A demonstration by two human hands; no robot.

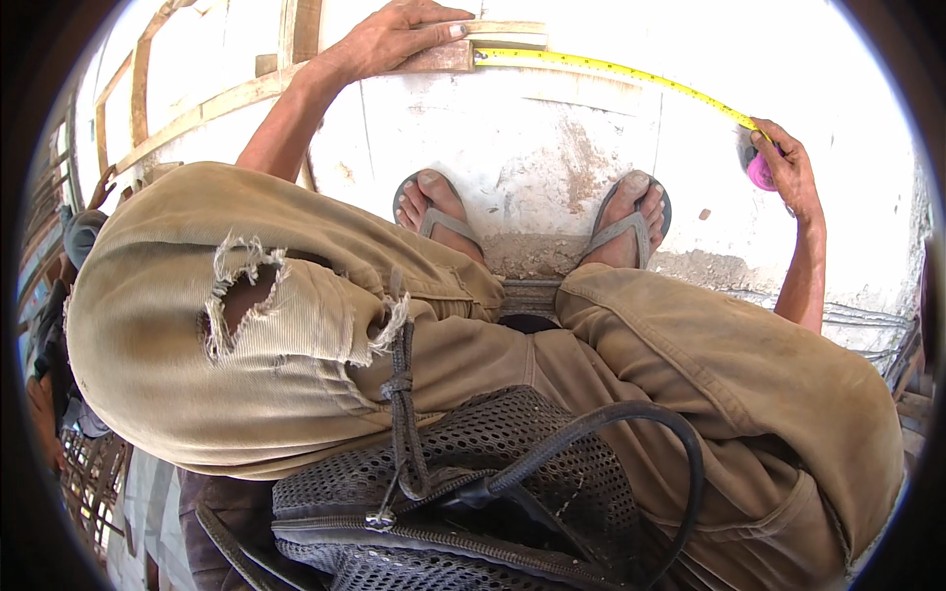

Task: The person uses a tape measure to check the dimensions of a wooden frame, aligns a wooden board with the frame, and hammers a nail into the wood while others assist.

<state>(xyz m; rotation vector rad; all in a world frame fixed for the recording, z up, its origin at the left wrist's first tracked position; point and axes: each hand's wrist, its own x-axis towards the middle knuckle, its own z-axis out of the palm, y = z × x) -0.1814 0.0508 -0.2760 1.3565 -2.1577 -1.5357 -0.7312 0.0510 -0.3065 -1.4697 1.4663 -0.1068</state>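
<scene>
My left hand (409, 37) lies with fingers stretched out over the wooden pieces at the top, thumb and fingers pointing right. Under and beside it are a short wood block (439, 59) and a thin wood strip (512, 35). From the block's right end a yellow measuring tape blade (611, 69) runs rightward, bowing down to my right hand (786, 172). That hand is closed around the pink case of the tape measure (760, 173), with the thumb by the blade's mouth. Whether the blade's tip hooks onto the block is too small to tell.
A wooden frame (212, 106) of joined slats stands on the pale floor (493, 128) at the upper left. My sandalled feet (631, 212) are between my hands. A black mesh bag (463, 473) rests on my lap. Another person's hand (101, 187) shows at the left rim.
</scene>
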